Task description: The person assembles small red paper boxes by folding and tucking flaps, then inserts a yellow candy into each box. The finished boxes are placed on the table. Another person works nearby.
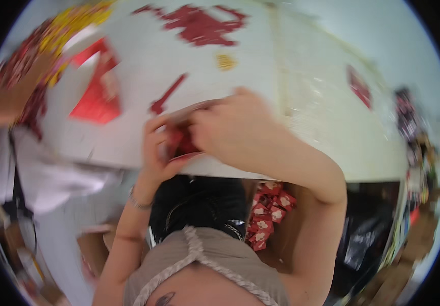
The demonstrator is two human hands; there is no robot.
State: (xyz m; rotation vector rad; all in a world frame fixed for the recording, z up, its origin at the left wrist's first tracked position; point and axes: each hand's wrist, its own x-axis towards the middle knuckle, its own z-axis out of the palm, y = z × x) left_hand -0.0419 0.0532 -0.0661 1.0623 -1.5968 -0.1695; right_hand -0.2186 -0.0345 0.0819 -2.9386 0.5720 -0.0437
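Observation:
Near the table's front edge, a small red paper box [179, 145] stands between my hands with its opening toward me. My left hand [154, 145] wraps round the box's left side, thumb along the lower rim. Curled fingers of my right hand [227, 127] grip the box's right end and partly cover the opening; motion blurs them. Whatever lies inside the box is too dark and smeared to make out. Just beyond my left hand lies a dark red strip [169, 94] with a wider end.
A pile of dark red strips [202, 24] and a small yellow piece [226, 62] lie farther back. Left stand a red paper bag [100, 89] and another person's arm [10, 99]. Below the table, a cardboard carton [294, 224] holds several red boxes [261, 224].

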